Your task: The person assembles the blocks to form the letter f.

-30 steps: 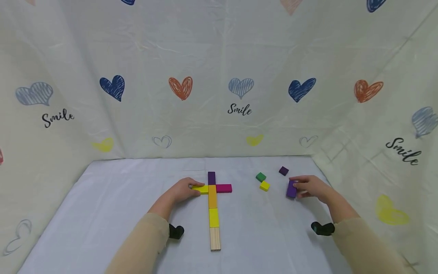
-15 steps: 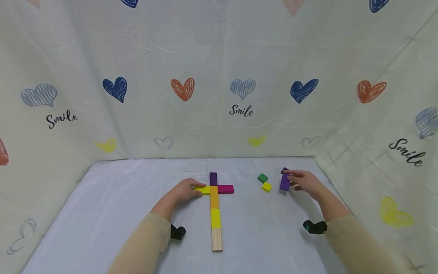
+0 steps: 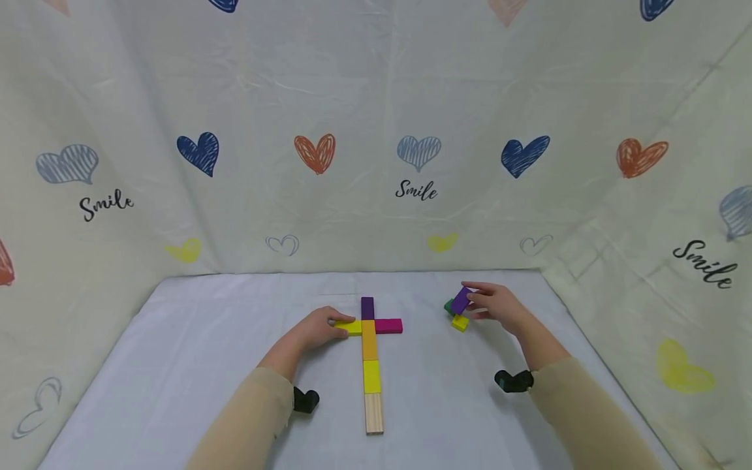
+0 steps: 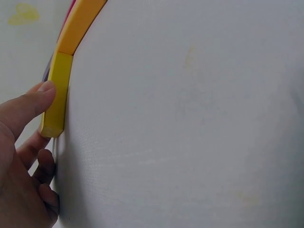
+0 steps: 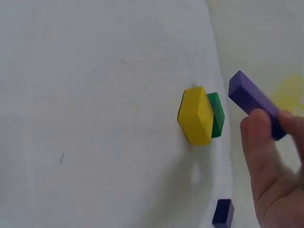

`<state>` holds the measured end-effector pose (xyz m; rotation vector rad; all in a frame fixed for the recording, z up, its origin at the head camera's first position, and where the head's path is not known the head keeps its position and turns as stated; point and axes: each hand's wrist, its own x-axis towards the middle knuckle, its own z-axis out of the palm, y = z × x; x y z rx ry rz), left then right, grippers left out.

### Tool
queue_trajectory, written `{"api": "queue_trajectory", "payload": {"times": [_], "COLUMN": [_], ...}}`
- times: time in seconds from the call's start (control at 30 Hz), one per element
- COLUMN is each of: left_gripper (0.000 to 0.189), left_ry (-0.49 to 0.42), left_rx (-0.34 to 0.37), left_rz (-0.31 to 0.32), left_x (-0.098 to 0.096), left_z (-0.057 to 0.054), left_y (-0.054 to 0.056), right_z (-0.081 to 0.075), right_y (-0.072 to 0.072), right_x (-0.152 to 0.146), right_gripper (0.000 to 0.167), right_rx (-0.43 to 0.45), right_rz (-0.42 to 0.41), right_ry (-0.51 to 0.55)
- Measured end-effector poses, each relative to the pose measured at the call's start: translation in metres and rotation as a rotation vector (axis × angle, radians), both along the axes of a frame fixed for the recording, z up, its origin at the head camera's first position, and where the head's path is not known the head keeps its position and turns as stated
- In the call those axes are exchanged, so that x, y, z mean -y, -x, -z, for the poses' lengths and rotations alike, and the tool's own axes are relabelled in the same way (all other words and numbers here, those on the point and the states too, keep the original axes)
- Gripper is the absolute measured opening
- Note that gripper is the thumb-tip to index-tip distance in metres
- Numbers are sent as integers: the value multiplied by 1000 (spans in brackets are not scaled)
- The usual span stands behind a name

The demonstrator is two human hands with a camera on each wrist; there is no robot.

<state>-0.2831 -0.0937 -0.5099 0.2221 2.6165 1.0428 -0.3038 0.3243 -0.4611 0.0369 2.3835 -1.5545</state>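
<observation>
My left hand pinches a yellow block lying left of a row of blocks on the white cloth. That yellow block touches the top end of an orange block, opposite a magenta block. A dark purple block tops the row; a yellow block and a plain wood block continue it downward. My right hand pinches a purple block, raised and tilted near a small green block and a small yellow block.
A small dark purple block lies on the cloth beneath my right hand in the right wrist view; the hand hides it in the head view. A white sheet with printed hearts hangs behind the table.
My right hand has moved left with the purple block, from the table's right side past the small dark purple block to above the green and yellow ones. My left hand has stayed on its yellow block.
</observation>
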Motion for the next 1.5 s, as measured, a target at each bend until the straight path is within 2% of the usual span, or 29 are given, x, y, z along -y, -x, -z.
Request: {"api": "queue_trajectory", "payload": {"times": [0.23,0.53,0.8,1.07,1.5], "left_gripper": [31,32,32,32,31], "left_ry": [-8,3,-12,-12,-10], "left_rx": [6,10,12,-9,-4], "left_rz": [-9,-3,16,51,49], "left_x": [2,3,3,5,5], "left_z": [1,3,5,4,4], "left_y": [-2,0,3,4,7], "right_z": [4,9,15,23,33], "right_y": [20,43,56,68,79], "right_x": [41,95,136,164,183], "right_gripper": [46,44,41,40,39], "right_rx": [14,8,26,59,98], "right_rz": [4,-29,41,57,86], "right_ry": [47,92,113,148,169]}}
